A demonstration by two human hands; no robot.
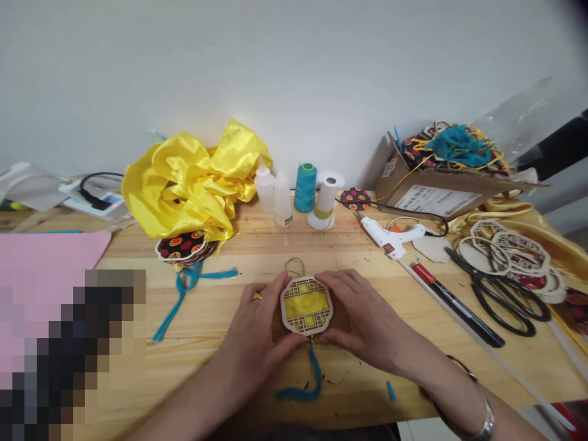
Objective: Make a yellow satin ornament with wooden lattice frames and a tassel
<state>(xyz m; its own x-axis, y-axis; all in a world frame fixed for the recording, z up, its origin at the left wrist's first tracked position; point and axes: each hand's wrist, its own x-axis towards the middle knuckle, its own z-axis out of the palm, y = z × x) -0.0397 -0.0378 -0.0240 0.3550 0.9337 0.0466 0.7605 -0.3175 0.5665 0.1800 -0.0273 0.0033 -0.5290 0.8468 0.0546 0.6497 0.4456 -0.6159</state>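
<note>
Between my two hands is a scalloped wooden lattice ornament [306,304] with yellow satin showing through its cut-outs. A thin cord loop [294,267] sticks out at its top, and a teal tassel [316,373] trails from its bottom edge onto the table. My left hand [261,324] grips the left rim, thumb at the lower edge and fingers at the upper left; a ring is on one finger. On the opposite rim, my right hand [356,309] is curled in the same way. The hands hide the ornament's sides and back.
Yellow satin [197,177] is heaped at back left above stacked patterned ornaments [181,246]. Glue bottles [282,199] and a teal thread spool [305,188] stand behind. At right lie a glue gun [392,236], a marker [459,306], black scissors [500,294] and a carton [427,193].
</note>
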